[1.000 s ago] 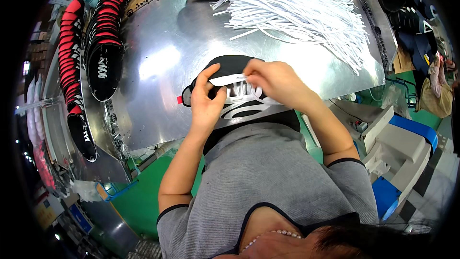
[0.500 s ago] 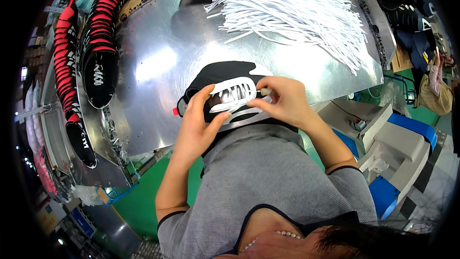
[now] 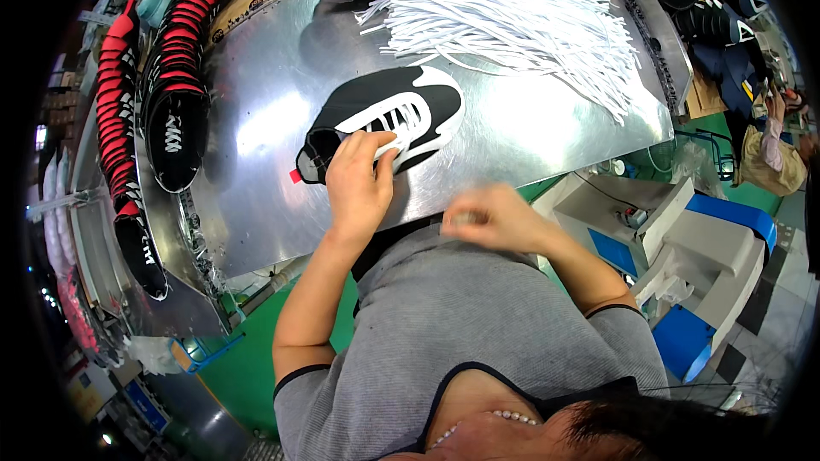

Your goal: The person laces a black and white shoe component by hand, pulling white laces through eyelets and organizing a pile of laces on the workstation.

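Nested red-and-black uppers (image 3: 177, 55) lie at left, a grey-and-blue plastic unit (image 3: 696, 258) at right.

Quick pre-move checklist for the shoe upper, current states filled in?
1. Black-and-white shoe upper lying on metal table: ok.
2. Left hand on upper: ok, fingers at the white eyestay.
3. Eyestay fully visible: not ok, left hand covers part.
4. Right hand apart from upper: ok, near table's front edge.
5. Small object in right hand identifiable: cannot tell, blurred.
6. White laces apart from upper: ok, heaped beyond it.
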`<action>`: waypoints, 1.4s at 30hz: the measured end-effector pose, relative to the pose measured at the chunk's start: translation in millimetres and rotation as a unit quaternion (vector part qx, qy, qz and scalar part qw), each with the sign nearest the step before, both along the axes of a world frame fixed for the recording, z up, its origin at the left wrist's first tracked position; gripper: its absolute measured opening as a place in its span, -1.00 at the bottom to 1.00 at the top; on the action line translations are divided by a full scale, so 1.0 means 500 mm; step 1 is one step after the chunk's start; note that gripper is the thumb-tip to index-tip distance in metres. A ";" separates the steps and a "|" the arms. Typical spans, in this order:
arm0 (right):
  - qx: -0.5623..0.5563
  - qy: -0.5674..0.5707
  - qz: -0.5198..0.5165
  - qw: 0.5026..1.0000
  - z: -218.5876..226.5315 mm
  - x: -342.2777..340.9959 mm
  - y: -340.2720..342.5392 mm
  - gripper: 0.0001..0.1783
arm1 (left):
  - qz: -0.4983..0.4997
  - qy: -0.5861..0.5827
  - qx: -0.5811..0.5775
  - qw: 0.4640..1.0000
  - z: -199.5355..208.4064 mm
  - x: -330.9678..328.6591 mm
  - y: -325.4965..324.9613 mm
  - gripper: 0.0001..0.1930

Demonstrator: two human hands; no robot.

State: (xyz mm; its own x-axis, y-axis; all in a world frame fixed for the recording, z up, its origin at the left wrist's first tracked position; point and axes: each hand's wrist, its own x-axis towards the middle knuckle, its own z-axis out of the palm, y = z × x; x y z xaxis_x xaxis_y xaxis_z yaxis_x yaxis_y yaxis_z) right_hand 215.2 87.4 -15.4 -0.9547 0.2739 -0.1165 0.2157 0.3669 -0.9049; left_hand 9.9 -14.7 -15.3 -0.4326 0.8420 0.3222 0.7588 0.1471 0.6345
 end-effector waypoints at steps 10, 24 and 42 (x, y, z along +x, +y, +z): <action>-0.312 0.101 -0.239 0.914 -0.038 -0.107 0.029 -0.84 | -0.068 0.033 0.027 0.997 0.054 0.034 -0.008 -0.82; -0.279 0.088 -0.218 0.931 -0.041 -0.074 -0.002 -0.83 | -0.062 0.073 0.065 0.993 0.077 0.051 0.005 -0.77; -0.073 0.182 -0.273 0.942 -0.054 -0.142 0.066 -0.89 | -0.029 -0.172 -0.268 0.948 0.050 -0.013 0.033 -0.64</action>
